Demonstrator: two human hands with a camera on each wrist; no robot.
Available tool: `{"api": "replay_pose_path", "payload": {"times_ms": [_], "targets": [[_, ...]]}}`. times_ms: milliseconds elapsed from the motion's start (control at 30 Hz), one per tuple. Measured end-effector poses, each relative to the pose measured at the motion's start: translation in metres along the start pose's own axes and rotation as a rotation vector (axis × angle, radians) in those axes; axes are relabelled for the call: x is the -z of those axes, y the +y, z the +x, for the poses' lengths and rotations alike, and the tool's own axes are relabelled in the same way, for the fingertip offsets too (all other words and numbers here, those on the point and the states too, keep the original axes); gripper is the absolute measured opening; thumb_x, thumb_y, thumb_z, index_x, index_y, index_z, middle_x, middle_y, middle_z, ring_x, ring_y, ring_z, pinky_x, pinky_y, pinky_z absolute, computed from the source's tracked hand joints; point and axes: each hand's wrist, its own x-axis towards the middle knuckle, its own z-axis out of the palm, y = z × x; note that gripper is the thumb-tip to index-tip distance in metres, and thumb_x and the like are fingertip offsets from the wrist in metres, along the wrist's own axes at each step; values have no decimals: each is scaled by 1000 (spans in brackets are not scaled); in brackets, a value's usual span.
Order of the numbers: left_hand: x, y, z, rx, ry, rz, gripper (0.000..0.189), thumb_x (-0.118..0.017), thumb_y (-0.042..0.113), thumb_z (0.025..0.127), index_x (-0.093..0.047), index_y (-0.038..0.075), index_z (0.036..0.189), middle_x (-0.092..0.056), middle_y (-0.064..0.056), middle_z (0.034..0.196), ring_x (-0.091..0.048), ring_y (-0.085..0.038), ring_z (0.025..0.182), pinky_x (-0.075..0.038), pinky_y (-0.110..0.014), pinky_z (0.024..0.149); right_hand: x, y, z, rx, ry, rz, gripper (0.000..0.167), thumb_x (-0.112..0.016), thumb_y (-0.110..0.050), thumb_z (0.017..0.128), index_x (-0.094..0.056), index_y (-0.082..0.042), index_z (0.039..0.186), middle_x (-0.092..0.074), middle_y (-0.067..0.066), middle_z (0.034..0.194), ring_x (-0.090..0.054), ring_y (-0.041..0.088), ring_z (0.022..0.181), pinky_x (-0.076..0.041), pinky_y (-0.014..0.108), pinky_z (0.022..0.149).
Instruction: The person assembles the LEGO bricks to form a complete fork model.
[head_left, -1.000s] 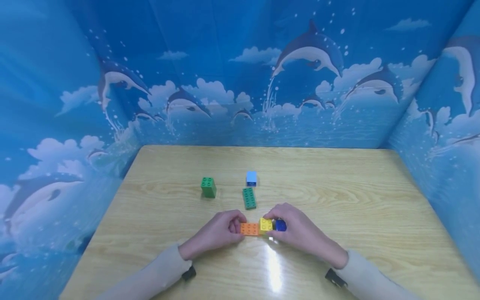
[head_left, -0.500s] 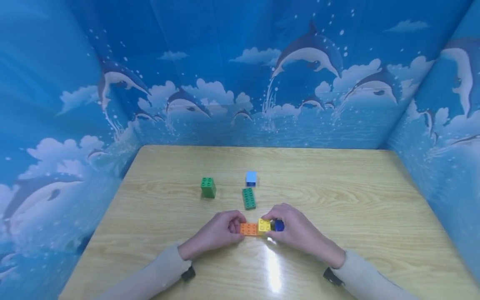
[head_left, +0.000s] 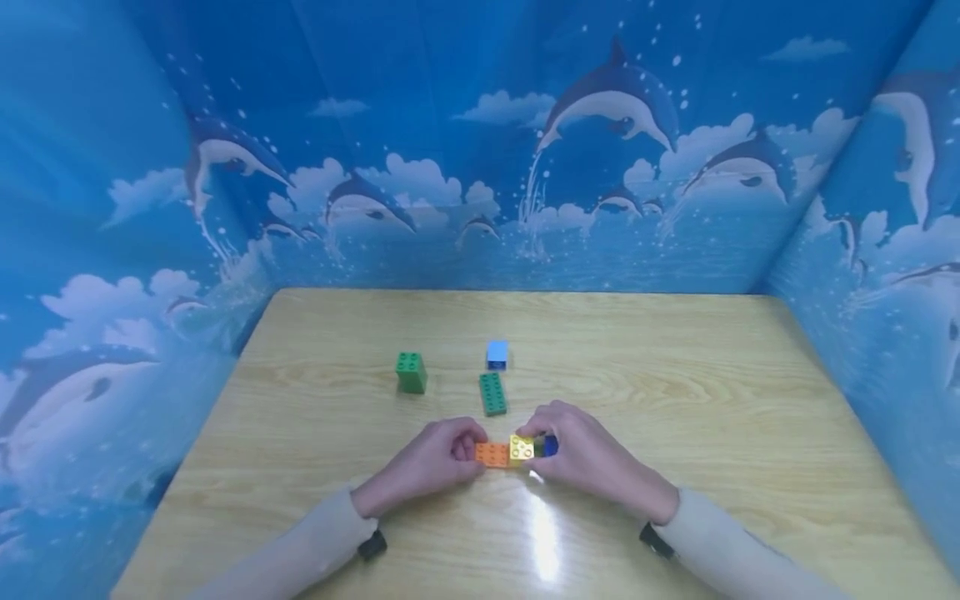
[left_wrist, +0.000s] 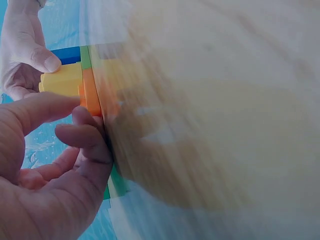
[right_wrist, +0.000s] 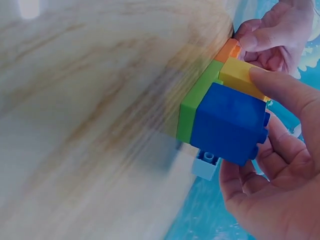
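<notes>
My left hand (head_left: 438, 457) pinches the left end of a flat orange toy brick (head_left: 492, 455) lying on the table, thumb and fingertips on its sides. My right hand (head_left: 585, 454) grips a yellow brick (head_left: 522, 447) between thumb and fingers. In the right wrist view, this yellow brick sits between the orange one and a dark blue brick (right_wrist: 230, 120). A light green brick (right_wrist: 187, 121) lies underneath, bearing the blue brick and lined up end to end with the orange one. Part of the blue brick is hidden by my right hand in the head view.
Beyond my hands a flat dark green brick (head_left: 492, 394) lies on the wooden table (head_left: 660, 358). A light blue brick (head_left: 497, 355) is just behind it, and a tall green brick (head_left: 411, 372) stands to the left. Dolphin-print curtains (head_left: 420, 242) border the table.
My right hand has shifted slightly left, bringing the yellow and dark blue bricks with it against the orange brick. The left hand keeps its hold. The whole head view has shifted slightly.
</notes>
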Motion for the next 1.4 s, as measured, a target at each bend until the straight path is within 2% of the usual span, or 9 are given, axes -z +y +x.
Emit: {"api": "replay_pose_path", "payload": {"times_ms": [233, 400, 500, 600, 767, 867, 1000, 1167, 1400], "targets": [[2, -5, 1, -51, 77, 2, 19, -76, 14, 100, -74, 8, 117, -68, 3, 91, -64, -18, 78, -56, -29, 66, 0, 2, -3, -7, -14, 11, 37, -95, -16, 85, -82, -14, 120, -76, -5, 113, -68, 15, 102, -60, 38, 91], [3, -5, 0, -77, 164, 2, 15, -69, 12, 104, -74, 6, 117, -67, 3, 87, -63, -17, 75, -56, -28, 64, -11, -7, -12, 69, 23, -98, 38, -93, -19, 88, -81, -12, 123, -77, -3, 114, -67, 16, 107, -59, 41, 95], [5, 0, 4, -75, 222, -1, 16, -67, 13, 105, -73, 7, 119, -67, 2, 89, -64, -17, 79, -57, -29, 67, -12, -9, -14, 86, 45, -136, 38, -93, -21, 88, -81, -12, 124, -77, -3, 112, -67, 15, 106, -59, 40, 94], [7, 6, 12, -62, 278, -8, 17, -67, 13, 104, -73, 9, 120, -67, 2, 94, -65, -17, 85, -58, -30, 73, -11, -8, -13, 70, 48, -117, 37, -93, -20, 88, -81, -14, 123, -76, -5, 112, -66, 15, 106, -59, 40, 94], [11, 12, 31, -75, 348, -34, 26, -71, 13, 101, -69, 5, 126, -67, -1, 101, -64, -16, 91, -58, -32, 80, -10, -5, -12, 30, 49, -55, 36, -94, -21, 88, -81, -15, 121, -75, -6, 113, -67, 15, 107, -59, 40, 95], [12, 16, 42, -64, 385, -48, 39, -76, 20, 101, -65, 4, 135, -67, -4, 110, -63, -18, 94, -58, -36, 82, -9, -4, -12, 29, 61, -37, 36, -94, -21, 87, -81, -14, 120, -75, -6, 111, -67, 15, 105, -60, 38, 92], [13, 20, 55, -6, 427, -61, 59, -81, 32, 100, -57, 8, 148, -63, -9, 125, -62, -22, 101, -57, -41, 84, -7, -3, -11, 38, 67, -15, 36, -95, -20, 87, -81, -13, 120, -74, -5, 110, -66, 14, 102, -60, 35, 89], [12, 24, 72, 49, 431, -62, 73, -83, 40, 98, -50, 9, 155, -57, -11, 137, -61, -25, 110, -58, -43, 89, -4, -2, -9, 10, 47, 21, 36, -94, -24, 88, -82, -15, 120, -74, -7, 111, -65, 13, 101, -59, 34, 88], [11, 28, 92, 92, 432, -46, 74, -84, 39, 97, -50, 8, 156, -55, -12, 137, -58, -24, 103, -57, -39, 83, -1, 0, -6, -17, 19, 63, 34, -93, -25, 88, -81, -18, 120, -75, -9, 113, -66, 14, 102, -59, 36, 90]]}}
